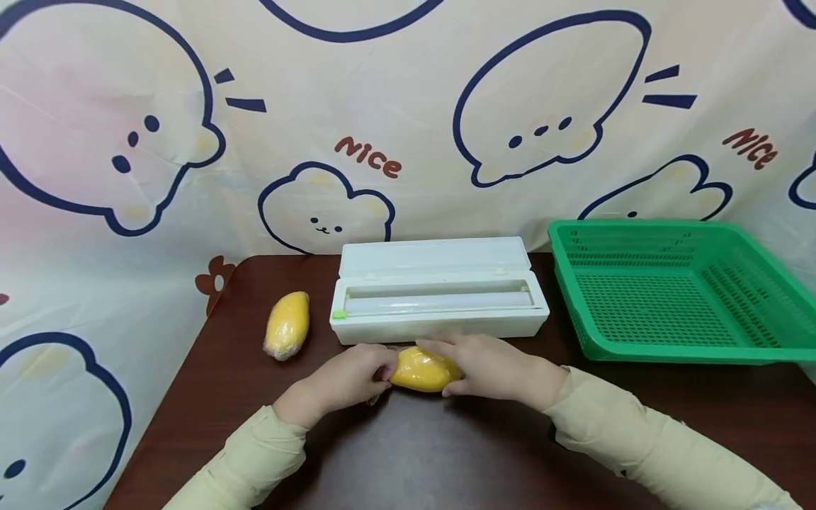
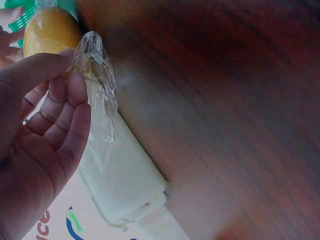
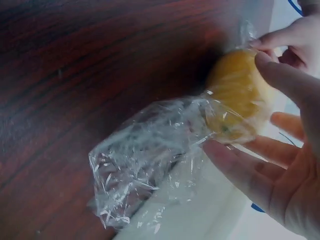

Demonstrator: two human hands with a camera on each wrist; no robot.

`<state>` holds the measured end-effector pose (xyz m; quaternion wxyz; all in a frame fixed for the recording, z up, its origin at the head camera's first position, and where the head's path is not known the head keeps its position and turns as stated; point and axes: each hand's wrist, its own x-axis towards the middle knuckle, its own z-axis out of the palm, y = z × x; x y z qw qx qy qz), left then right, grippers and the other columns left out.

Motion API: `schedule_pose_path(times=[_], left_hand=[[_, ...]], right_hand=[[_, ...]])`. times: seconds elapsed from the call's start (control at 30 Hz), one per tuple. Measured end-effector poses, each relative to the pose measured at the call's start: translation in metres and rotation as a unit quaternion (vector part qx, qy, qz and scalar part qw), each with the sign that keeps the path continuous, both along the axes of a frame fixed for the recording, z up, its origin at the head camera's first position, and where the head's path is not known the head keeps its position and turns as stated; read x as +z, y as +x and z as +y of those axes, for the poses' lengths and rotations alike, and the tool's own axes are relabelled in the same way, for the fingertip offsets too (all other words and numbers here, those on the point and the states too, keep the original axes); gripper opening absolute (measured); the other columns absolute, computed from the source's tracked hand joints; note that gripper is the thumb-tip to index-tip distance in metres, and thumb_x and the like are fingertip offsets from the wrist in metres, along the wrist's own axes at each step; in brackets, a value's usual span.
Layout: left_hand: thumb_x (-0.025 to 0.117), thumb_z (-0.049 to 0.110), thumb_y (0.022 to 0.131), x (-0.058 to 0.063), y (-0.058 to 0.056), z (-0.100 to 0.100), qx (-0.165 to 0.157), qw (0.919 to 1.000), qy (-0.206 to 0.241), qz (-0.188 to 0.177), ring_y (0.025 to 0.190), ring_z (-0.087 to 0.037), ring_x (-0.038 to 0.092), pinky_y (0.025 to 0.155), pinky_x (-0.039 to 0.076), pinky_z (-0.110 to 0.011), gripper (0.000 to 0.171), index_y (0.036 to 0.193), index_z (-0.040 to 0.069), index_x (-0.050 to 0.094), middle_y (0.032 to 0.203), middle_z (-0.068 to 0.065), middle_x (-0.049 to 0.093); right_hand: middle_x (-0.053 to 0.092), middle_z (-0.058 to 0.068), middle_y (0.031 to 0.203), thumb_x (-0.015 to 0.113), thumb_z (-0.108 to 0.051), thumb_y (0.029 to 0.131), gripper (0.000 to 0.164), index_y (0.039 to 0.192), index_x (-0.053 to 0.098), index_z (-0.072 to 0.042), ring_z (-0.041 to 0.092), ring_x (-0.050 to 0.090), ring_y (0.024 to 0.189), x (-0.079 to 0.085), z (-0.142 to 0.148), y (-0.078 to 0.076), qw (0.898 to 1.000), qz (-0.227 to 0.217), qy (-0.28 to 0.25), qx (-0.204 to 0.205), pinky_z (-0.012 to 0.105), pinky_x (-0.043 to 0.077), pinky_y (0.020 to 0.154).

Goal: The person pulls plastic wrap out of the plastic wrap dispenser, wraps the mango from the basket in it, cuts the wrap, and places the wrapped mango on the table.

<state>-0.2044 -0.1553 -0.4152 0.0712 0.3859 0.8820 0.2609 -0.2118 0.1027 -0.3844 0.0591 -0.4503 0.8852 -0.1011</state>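
A yellow mango (image 1: 423, 370) loosely wrapped in cling film lies between both hands, just in front of the white cling film box. My left hand (image 1: 354, 374) pinches the gathered film end (image 2: 95, 60) between thumb and fingertips at the mango's left. At the other end, my right hand (image 1: 487, 365) holds the mango, thumb on one side and fingers spread along the other. A crumpled tail of clear cling film (image 3: 145, 160) trails from that end past the right fingertips. Another wrapped mango (image 1: 288, 326) rests on the left of the table.
Behind the hands stands the open white cling film box (image 1: 440, 327), its lid raised and a film roll (image 1: 440, 302) inside. A green plastic basket (image 1: 676, 350) sits at the right. The dark wooden table (image 1: 408, 453) ends at a patterned curtain (image 1: 421, 92).
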Motion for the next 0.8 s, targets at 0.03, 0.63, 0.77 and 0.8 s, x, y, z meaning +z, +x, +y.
schedule_pose_path(times=[0.03, 0.63, 0.77, 0.8], left_hand=[[0.071, -0.003, 0.078, -0.001, 0.000, 0.000, 0.000, 1.0000, 0.000, -0.002, 0.064, -0.007, 0.043, 0.058, 0.035, -0.019, 0.030, 0.070, 0.013, 0.047, 0.064, -0.002, 0.047], [0.081, 0.015, 0.078, 0.007, 0.004, -0.002, 0.076, 0.9959, 0.034, -0.036, 0.071, -0.012, 0.055, 0.063, 0.047, -0.025, 0.021, 0.078, 0.017, 0.059, 0.072, 0.004, 0.057], [0.078, 0.014, 0.081, 0.013, 0.010, 0.003, 0.131, 0.9868, 0.078, -0.054, 0.079, -0.015, 0.061, 0.070, 0.053, -0.033, 0.016, 0.092, 0.014, 0.066, 0.087, 0.004, 0.064], [0.078, 0.013, 0.081, 0.013, 0.011, 0.005, 0.142, 0.9846, 0.085, -0.057, 0.081, -0.016, 0.062, 0.072, 0.054, -0.034, 0.017, 0.094, 0.012, 0.067, 0.089, 0.002, 0.065]], right_hand=[[0.055, 0.012, 0.132, 0.080, -0.030, 0.081, 0.075, 0.143, 0.044, -0.010, 0.025, 0.059, 0.107, -0.003, -0.001, 0.000, 1.000, -0.001, 0.003, -0.006, 0.038, 0.050, 0.089], [0.059, 0.017, 0.127, 0.084, -0.020, 0.076, 0.077, 0.139, 0.045, 0.002, 0.027, 0.060, 0.106, -0.020, 0.000, -0.001, 0.999, -0.010, -0.009, -0.035, 0.038, 0.051, 0.087], [0.061, 0.016, 0.126, 0.084, -0.018, 0.075, 0.076, 0.137, 0.047, 0.003, 0.024, 0.062, 0.103, -0.015, 0.005, -0.001, 0.999, 0.006, -0.043, -0.031, 0.037, 0.053, 0.084], [0.061, 0.016, 0.125, 0.084, -0.018, 0.075, 0.075, 0.137, 0.047, 0.003, 0.024, 0.063, 0.101, -0.013, 0.006, -0.001, 0.998, 0.010, -0.051, -0.028, 0.036, 0.053, 0.083]])
